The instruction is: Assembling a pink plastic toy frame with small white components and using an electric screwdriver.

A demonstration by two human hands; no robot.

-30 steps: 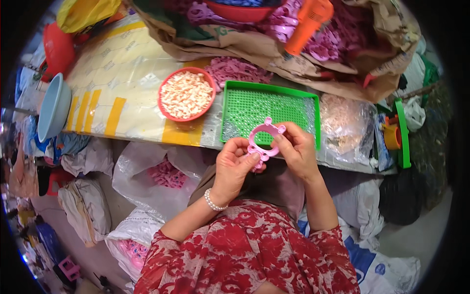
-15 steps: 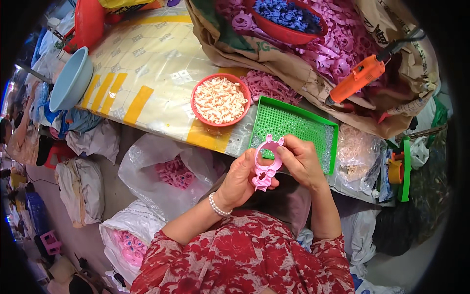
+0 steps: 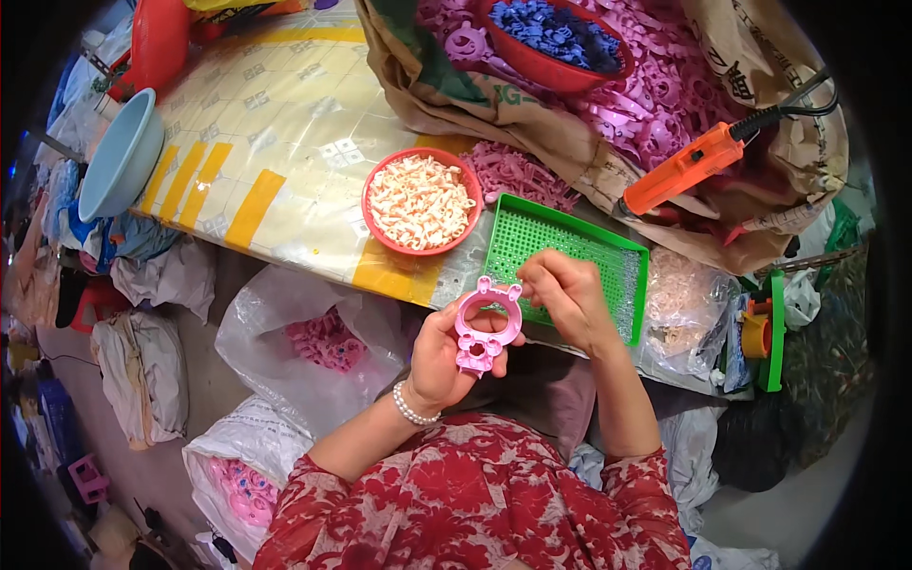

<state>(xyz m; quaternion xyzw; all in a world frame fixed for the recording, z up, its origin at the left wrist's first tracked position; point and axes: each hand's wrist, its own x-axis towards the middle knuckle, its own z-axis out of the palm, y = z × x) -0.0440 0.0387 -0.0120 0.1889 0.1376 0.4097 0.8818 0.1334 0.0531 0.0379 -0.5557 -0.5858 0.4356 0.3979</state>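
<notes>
My left hand (image 3: 439,356) grips a pink plastic part (image 3: 487,328) shaped like a ring with two small ears on top and a bow-like lower piece. The part is tilted up toward me, just in front of the table edge. My right hand (image 3: 568,299) is pinched closed beside the ears of the part, and what its fingertips hold, if anything, is too small to make out. Behind that hand lies a green perforated tray (image 3: 503,228) with small shiny bits along its right side. A red bowl (image 3: 369,214) of cream-coloured small pieces stands left of the tray.
An orange electric screwdriver (image 3: 684,171) hangs at the right over a brown sack (image 3: 570,142) full of pink parts. A red bowl of blue pieces (image 3: 560,33) rests on them. Plastic bags with pink parts (image 3: 328,342) sit lower left; a blue basin (image 3: 123,157) stands far left.
My right hand has let go of the pink part's ear and pulled slightly up and away. My left hand has moved a little left and lower with the part.
</notes>
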